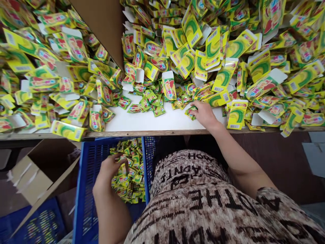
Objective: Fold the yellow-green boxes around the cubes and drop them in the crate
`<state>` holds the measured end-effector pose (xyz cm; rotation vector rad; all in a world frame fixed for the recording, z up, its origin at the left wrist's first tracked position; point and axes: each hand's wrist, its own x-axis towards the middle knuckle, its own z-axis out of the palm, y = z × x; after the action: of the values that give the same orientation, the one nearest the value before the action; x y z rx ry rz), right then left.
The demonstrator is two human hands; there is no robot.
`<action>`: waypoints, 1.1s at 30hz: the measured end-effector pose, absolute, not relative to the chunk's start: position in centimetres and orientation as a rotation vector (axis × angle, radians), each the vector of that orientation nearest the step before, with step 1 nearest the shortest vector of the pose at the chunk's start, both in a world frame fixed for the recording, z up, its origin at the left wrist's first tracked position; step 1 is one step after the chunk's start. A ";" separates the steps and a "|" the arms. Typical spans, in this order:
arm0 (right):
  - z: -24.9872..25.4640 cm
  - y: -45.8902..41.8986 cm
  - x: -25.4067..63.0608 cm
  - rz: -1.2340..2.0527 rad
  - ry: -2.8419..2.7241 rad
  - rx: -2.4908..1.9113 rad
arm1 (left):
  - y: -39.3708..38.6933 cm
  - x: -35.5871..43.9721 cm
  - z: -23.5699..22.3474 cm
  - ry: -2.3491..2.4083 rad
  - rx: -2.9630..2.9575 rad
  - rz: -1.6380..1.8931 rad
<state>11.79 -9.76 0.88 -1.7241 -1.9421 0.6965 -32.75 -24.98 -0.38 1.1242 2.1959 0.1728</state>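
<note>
My right hand [204, 114] rests at the front edge of the white tabletop [142, 123], its fingers closed on a small green-and-yellow sachet [191, 113]. Beside it lies a loose heap of similar sachets [151, 101]. An open-ended yellow carton [169, 86] with a red fruit print leans upright behind that heap. Below the table, my left hand [110, 169] hovers over a blue plastic crate [87, 176]. Its fingers are apart and I see nothing held in them. Under that hand, many small yellow-green packs [133, 169] fill the crate.
Piles of yellow cartons [236, 113] cover the table left and right, some overhanging the edge. A brown cardboard panel [101, 23] stands between the piles. At lower left are an open cardboard box [35, 176] and another blue crate [57, 206].
</note>
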 end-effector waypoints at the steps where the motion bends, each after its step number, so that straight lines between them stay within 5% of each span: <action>1: 0.8 -9.2 11.2 0.625 -2.030 -1.735 | -24.7 -31.8 0.0 2.183 1.133 0.297; 6: 1.0 -8.7 10.3 0.468 -2.200 -1.938 | -17.3 -21.9 3.2 1.732 1.421 0.992; 14: 0.4 -14.2 9.3 0.649 -2.177 -1.791 | -1.1 -7.8 1.2 1.896 1.534 1.145; 19: 1.8 -15.6 10.3 0.823 -1.932 -1.513 | -4.1 -6.6 2.2 1.937 1.710 1.035; 24: 4.4 -13.0 11.0 0.536 -1.439 -1.452 | -11.1 -6.3 1.1 1.461 1.905 0.967; 33: 6.4 -11.5 11.5 0.594 -1.999 -1.507 | -14.1 -4.1 -0.2 1.561 1.991 1.045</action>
<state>11.48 -11.47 6.44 -1.5071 -1.9985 0.5939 -4.05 -14.14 -0.22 1.9909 1.5609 1.0450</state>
